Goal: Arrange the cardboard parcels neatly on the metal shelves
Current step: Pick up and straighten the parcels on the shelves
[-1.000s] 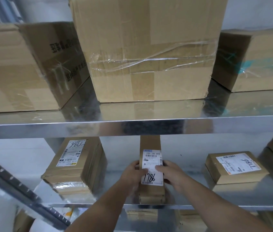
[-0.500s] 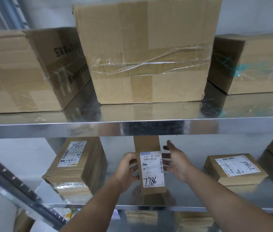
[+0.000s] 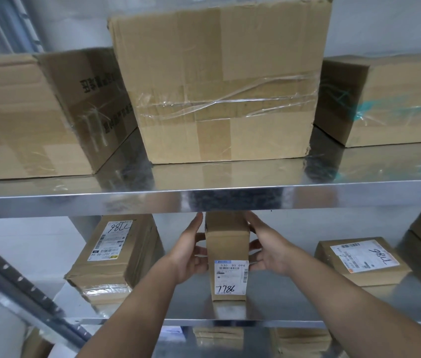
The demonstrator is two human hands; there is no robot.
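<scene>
Work looks nearly finished: big boxes [image 3: 219, 86] stand in line on the upper shelf [image 3: 126, 200]. With straight fingers the left hand [image 3: 188, 251] and right hand [image 3: 268, 251] press the sides of the narrow parcel [image 3: 227, 244] on the middle shelf [image 3: 294, 306], probably only squaring it.

Forearms [image 3: 137, 303], left grip [image 3: 187, 257] and right grip [image 3: 268, 253] are bare.
</scene>
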